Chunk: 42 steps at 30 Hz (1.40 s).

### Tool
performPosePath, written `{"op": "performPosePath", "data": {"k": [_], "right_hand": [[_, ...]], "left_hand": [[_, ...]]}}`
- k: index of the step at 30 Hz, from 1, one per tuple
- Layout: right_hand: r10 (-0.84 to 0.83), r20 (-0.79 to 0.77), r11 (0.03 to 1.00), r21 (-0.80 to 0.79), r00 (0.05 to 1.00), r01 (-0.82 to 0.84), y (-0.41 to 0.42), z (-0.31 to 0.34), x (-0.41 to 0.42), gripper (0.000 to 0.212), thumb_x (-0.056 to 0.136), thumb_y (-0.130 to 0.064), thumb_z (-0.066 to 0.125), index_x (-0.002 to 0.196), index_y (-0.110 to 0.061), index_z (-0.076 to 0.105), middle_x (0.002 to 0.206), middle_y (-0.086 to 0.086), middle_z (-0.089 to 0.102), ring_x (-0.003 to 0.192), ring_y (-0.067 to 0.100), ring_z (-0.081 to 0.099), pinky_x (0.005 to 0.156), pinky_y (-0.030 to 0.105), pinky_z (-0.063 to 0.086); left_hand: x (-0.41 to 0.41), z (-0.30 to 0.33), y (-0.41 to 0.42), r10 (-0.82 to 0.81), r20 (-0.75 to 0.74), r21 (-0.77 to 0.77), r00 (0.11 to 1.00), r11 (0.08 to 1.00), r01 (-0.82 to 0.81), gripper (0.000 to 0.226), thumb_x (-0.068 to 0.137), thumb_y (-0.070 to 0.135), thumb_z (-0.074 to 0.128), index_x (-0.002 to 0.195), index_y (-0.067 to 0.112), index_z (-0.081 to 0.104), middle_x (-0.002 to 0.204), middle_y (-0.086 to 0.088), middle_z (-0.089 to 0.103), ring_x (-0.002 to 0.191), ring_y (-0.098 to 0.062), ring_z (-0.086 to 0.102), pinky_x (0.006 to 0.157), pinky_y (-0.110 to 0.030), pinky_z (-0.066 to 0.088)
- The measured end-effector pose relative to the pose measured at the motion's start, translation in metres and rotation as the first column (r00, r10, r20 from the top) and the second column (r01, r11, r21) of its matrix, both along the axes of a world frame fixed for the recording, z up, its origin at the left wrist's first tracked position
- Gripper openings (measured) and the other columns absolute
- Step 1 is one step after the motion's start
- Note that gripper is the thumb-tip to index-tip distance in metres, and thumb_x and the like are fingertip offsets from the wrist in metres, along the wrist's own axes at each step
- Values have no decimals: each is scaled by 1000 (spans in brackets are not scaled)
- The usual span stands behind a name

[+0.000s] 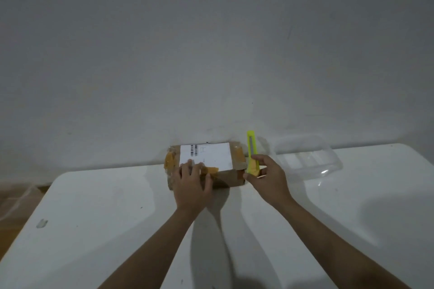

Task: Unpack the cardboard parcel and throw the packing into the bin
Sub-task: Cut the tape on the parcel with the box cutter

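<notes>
Behind: we see the cardboard parcel (pixel 206 166) close against the wall (pixel 211 54).
Right: a clear plastic tray (pixel 310 159) lies near.
Front: bare white table (pixel 117 218) lets us approach.

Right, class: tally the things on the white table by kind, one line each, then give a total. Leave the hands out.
Cardboard parcel: 1
Yellow utility knife, held in the right hand: 1
Clear plastic tray: 1
Total: 3
</notes>
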State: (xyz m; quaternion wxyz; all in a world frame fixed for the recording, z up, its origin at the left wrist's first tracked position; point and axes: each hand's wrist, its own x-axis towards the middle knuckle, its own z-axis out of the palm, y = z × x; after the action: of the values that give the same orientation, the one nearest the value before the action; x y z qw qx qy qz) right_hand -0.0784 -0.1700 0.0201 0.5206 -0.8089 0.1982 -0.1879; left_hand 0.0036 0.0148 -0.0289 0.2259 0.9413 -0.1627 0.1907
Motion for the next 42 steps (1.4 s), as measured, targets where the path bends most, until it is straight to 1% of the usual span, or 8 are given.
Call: {"op": "performPosePath", "data": {"k": [5,9,13,20,24,28,36,42], "right_hand": [[124,-109,970,-195,986,-143,5,5,29,57,66,-13,83,119,-11,61,101,3,59,77,13,56,59,3,40],[193,-146,875,-422,970,-238,-1,-8,30,53,74,-32,75,121,-13,59,108,5,59,97,21,54,82,30,49],[169,-110,740,-642,979,-200,-4,-20,27,53,77,-50,50,116,-16,60,107,3,58,101,25,51,79,37,47],[228,-62,929,-283,972,-237,-2,-22,39,25,87,-19,64,107,-8,55,117,3,44,111,12,36,82,7,24],[108,-15,994,-9,994,-108,0,-20,56,10,86,-16,66,92,-10,59,117,5,51,111,12,46,83,13,31],[54,22,968,243,998,-58,5,-23,64,30,83,-13,69,105,-23,51,116,0,54,113,17,51,81,20,44],[194,-63,953,247,979,-173,12,-30,69,54,93,-30,55,142,-37,33,138,-10,43,123,13,45,97,28,41],[183,-71,963,212,981,-165,13,-27,68,57,90,-28,61,142,-35,36,139,-9,46,122,13,48,91,23,41]], "left_hand": [[8,-1,11,-32,-67,50,997,998,35,44,81,50,41,108,24,65,122,-9,60,119,-33,49,105,-56,28],[17,5,22,12,-76,24,997,1000,-11,42,83,49,46,107,20,63,132,-15,51,129,-40,39,104,-65,22],[26,12,32,105,-118,-17,987,994,-108,58,79,52,36,114,12,59,133,-21,47,126,-45,39,100,-71,22],[40,8,39,88,-264,-38,961,994,-101,72,77,56,29,128,9,48,132,-26,46,124,-45,42,99,-59,35],[40,16,39,36,-292,-134,956,988,-78,70,73,54,38,123,7,49,116,-19,54,97,-39,57,76,-44,49],[42,26,43,-48,-325,-229,944,973,-29,64,72,44,52,131,22,41,117,-9,54,107,-27,52,72,-33,45],[46,29,47,-151,-431,-371,890,928,-23,67,83,27,68,142,24,37,133,-7,54,125,-28,47,100,-38,40],[41,33,44,-149,-467,-427,872,901,-75,65,82,23,69,140,26,40,133,2,56,123,-23,52,93,-21,37]]}}
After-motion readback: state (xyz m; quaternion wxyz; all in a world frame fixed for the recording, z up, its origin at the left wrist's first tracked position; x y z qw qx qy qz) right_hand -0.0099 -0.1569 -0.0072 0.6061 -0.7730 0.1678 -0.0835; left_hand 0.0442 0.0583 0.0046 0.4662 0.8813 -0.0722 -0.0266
